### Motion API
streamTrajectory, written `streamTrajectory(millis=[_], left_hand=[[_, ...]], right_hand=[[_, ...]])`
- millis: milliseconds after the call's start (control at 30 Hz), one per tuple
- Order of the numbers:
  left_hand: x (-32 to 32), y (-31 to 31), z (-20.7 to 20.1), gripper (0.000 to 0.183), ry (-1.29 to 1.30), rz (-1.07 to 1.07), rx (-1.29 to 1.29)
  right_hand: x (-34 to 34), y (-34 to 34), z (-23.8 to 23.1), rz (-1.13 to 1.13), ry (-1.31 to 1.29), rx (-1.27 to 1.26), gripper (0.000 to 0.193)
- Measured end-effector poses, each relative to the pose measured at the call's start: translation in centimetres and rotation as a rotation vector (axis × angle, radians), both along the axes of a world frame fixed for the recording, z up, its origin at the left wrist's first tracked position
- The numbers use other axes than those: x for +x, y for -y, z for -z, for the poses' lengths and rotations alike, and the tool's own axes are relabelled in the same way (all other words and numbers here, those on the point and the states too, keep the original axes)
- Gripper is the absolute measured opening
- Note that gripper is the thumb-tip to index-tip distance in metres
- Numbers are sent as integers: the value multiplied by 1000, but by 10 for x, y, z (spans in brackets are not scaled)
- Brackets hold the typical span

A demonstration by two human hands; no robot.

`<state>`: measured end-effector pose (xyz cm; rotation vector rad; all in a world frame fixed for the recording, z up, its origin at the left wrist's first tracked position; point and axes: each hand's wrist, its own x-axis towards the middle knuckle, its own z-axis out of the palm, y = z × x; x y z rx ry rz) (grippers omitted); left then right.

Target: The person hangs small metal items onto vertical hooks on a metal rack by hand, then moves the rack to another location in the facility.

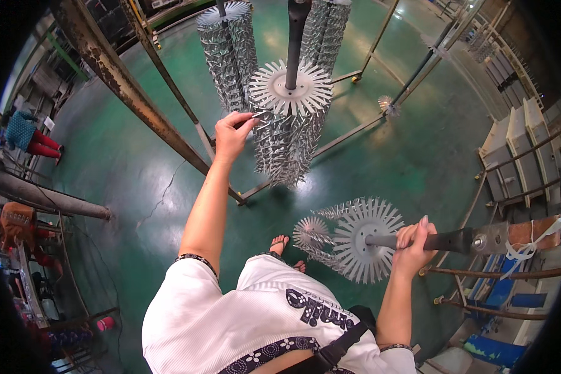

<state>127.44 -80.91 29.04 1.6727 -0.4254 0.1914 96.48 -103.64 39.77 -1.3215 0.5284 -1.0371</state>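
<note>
My left hand is raised, its thumb and fingers pinched on a small shiny metal piece. That piece is at the left rim of a slotted silver disc on an upright dark rod. Below the disc hang dense columns of small pointed metal parts. My right hand is wrapped round the grey rod of a second rack. A slotted disc sits on that rod, with a smaller slotted disc and strings of metal parts beyond it.
More loaded columns hang behind the near one. A rusty post and metal frame bars cross the green floor. Stacked grey bins stand right, above a rail. Another person is far left.
</note>
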Motion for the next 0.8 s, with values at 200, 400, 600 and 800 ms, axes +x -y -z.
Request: streamTrajectory(millis=[200,400,600,800], left_hand=[[-17,-27,-28,11,52,-44,145],[-47,-44,-55,13,54,-64,177],[-72,-59,-50,12,77,-26,206],[-95,-64,-16,12,8,68,274]], right_hand=[[15,-6,4,-57,-12,1,37],[20,-14,4,-124,-40,14,38],[23,-18,10,-141,-49,-22,37],[28,-18,13,-278,15,-6,34]])
